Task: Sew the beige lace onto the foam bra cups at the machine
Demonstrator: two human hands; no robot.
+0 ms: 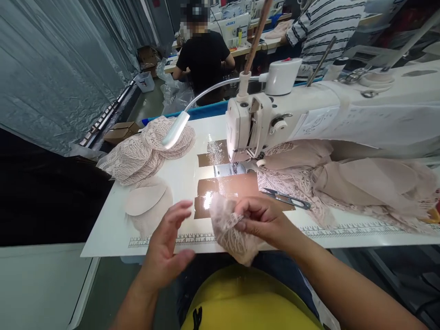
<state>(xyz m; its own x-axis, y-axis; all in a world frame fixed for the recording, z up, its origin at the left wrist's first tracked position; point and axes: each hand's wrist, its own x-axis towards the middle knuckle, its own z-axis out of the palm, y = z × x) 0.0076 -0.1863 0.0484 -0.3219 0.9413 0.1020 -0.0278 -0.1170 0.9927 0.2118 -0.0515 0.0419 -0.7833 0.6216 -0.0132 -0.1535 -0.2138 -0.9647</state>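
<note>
Between the thumb and fingers of my right hand (259, 217) a small piece of pale pink lace fabric (237, 240) is pinched, hanging over the table's front edge. My left hand (170, 243) is open to the left of it, fingers apart and touching nothing. Beyond the lace stands a white sewing machine (240, 123), its needle area lit. Thread snips (287, 198) lie right of my right hand, partly on pink lace fabric (292, 176). Past my left hand rest smooth beige cup-shaped pieces (144, 199).
A pile of lace cups (147, 146) sits at the table's back left. A lamp on a bent neck (177, 129) reaches over the table. A ruler strip (195, 239) runs along the front edge. Two people work beyond, one in a black shirt (204, 57), one in stripes (330, 32).
</note>
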